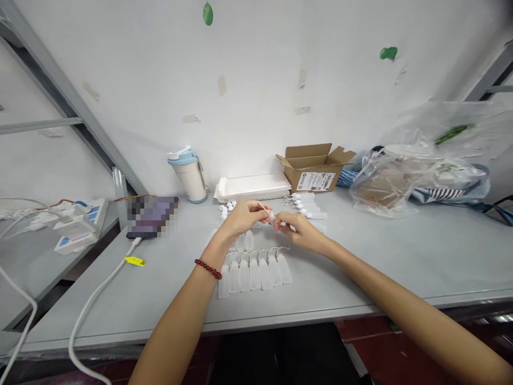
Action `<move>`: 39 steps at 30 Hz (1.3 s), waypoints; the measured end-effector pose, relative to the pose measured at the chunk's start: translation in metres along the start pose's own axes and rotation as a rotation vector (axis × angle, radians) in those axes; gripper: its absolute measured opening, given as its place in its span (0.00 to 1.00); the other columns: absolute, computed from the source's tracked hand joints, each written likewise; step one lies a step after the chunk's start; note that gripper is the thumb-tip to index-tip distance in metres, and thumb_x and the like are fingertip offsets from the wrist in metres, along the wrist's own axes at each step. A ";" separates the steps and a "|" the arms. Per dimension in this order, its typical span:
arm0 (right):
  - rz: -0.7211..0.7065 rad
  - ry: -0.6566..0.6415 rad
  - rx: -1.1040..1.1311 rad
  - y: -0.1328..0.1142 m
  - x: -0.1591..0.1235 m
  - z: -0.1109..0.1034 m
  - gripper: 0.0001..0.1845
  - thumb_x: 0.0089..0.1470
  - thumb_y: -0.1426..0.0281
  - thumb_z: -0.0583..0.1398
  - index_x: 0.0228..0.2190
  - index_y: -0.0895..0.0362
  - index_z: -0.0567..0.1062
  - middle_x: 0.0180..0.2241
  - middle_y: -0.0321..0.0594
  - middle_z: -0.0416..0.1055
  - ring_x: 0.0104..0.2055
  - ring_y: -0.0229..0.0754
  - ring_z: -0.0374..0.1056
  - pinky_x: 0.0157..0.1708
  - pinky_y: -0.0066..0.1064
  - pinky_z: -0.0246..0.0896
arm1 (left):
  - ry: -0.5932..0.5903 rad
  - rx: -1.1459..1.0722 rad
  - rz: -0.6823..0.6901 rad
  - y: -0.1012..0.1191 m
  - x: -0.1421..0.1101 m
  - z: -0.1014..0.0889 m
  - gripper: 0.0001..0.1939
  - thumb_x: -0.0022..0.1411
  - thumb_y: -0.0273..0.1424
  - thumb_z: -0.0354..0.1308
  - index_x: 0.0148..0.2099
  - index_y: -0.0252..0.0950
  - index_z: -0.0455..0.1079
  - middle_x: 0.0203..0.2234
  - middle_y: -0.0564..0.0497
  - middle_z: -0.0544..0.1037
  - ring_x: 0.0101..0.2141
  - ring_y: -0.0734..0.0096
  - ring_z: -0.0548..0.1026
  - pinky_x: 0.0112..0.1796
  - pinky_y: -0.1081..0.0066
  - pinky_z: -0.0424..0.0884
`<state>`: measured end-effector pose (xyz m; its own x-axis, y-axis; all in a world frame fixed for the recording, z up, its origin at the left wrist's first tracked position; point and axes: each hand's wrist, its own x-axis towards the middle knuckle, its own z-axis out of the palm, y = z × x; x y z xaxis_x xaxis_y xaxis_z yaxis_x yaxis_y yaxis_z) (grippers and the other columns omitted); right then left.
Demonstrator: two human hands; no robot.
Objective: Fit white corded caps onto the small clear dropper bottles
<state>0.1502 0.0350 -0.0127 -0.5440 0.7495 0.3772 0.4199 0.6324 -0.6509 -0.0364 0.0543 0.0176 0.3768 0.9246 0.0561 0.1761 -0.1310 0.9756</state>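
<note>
Above the middle of the desk my left hand and my right hand meet, fingers pinched. Between the fingertips shows a small white plastic piece; both hands grip it, and its full shape is hidden. Below them lies a row of small translucent plastic bottles with thin curved tubes at their tops. A few more bottles lie partly covered by my left hand. Several white caps are heaped just left of my left hand. Beyond my right hand, more capped bottles lie in a group.
At the back stand a tumbler, a stack of white trays and an open cardboard box. A phone with a white cable lies left. Clear plastic bags sit at the right.
</note>
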 end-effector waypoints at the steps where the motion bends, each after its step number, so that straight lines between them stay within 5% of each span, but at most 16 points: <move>1: 0.037 0.008 0.060 0.000 0.000 -0.001 0.08 0.52 0.77 0.51 0.27 0.57 0.68 0.29 0.38 0.68 0.31 0.37 0.62 0.31 0.29 0.53 | 0.012 -0.006 0.000 0.000 0.000 0.000 0.08 0.50 0.30 0.61 0.33 0.30 0.74 0.33 0.46 0.78 0.28 0.75 0.73 0.35 0.70 0.70; 8: 0.242 0.100 0.663 -0.007 0.002 -0.008 0.08 0.51 0.65 0.58 0.27 0.55 0.64 0.26 0.35 0.67 0.28 0.37 0.62 0.28 0.30 0.54 | 0.122 -0.085 0.059 0.006 0.000 0.005 0.13 0.48 0.26 0.61 0.40 0.31 0.72 0.27 0.50 0.77 0.25 0.76 0.72 0.35 0.69 0.68; 16: 0.410 0.241 1.063 -0.010 0.004 -0.008 0.19 0.40 0.66 0.67 0.26 0.55 0.60 0.28 0.31 0.66 0.23 0.33 0.66 0.25 0.29 0.56 | 0.118 -0.182 0.170 0.005 0.001 0.009 0.18 0.49 0.30 0.63 0.43 0.31 0.68 0.29 0.48 0.78 0.26 0.77 0.71 0.35 0.69 0.68; 24: 0.397 0.353 1.017 -0.014 0.002 -0.010 0.20 0.43 0.62 0.66 0.29 0.54 0.59 0.31 0.29 0.67 0.19 0.30 0.64 0.20 0.27 0.54 | 0.146 -0.211 0.112 0.006 0.000 0.015 0.17 0.48 0.32 0.65 0.39 0.30 0.69 0.26 0.51 0.76 0.25 0.77 0.72 0.34 0.69 0.70; 31: 0.306 0.352 0.897 -0.019 -0.001 -0.010 0.20 0.46 0.59 0.64 0.29 0.53 0.58 0.32 0.29 0.65 0.20 0.30 0.65 0.21 0.28 0.57 | 0.193 -0.196 0.066 0.009 -0.001 0.016 0.18 0.42 0.35 0.69 0.32 0.30 0.69 0.22 0.52 0.74 0.21 0.77 0.71 0.24 0.74 0.69; 39: 0.324 0.323 0.903 -0.019 -0.001 -0.010 0.21 0.47 0.57 0.63 0.31 0.53 0.57 0.33 0.29 0.66 0.20 0.31 0.66 0.20 0.28 0.58 | 0.265 -0.131 0.084 0.007 0.000 0.022 0.17 0.47 0.36 0.66 0.33 0.30 0.67 0.19 0.51 0.74 0.20 0.75 0.71 0.17 0.76 0.67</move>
<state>0.1497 0.0247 0.0055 -0.2226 0.9605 0.1669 -0.2667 0.1047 -0.9581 -0.0147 0.0458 0.0195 0.1321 0.9759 0.1740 0.0292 -0.1792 0.9834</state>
